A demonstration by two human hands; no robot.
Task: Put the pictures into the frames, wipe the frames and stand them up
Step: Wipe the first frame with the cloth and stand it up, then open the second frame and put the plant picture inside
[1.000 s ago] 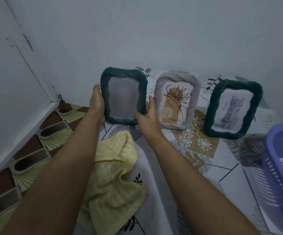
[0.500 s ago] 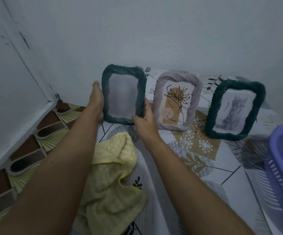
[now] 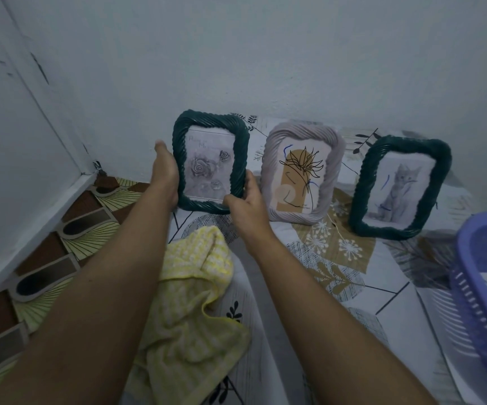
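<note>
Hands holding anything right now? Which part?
Yes: the rose-picture frame, held upright. Left hand grips its left edge; right hand grips its lower right corner.

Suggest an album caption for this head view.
Both hands, left hand and right hand, set the rose frame beside two standing frames.

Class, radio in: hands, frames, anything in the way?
Both hands, left and right, grip rose frame. Plant frame, cat frame standing. Yellow cloth below.

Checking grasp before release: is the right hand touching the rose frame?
Touching. Head view: the right hand grips the rose frame at its lower right corner, fingers wrapped onto the green rim, no gap.
</note>
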